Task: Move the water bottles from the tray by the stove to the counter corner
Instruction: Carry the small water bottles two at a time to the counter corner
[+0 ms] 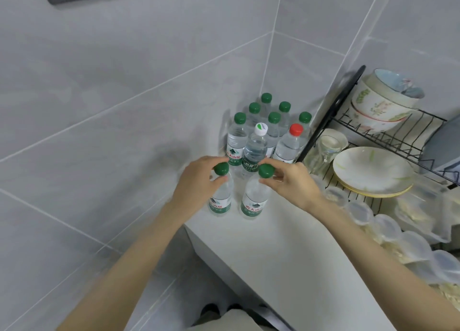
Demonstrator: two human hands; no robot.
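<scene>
White tabletop (286,256): eight bottles (255,151) upright in the wall corner, left front bottle (220,201) and right front bottle (254,202) just before them, dish rack (388,131) at right.

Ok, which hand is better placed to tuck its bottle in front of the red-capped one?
Right, probably: the right hand grips the rack-side bottle, nearer the red-capped bottle; the left hand holds the wall-side bottle, farther over.
</scene>
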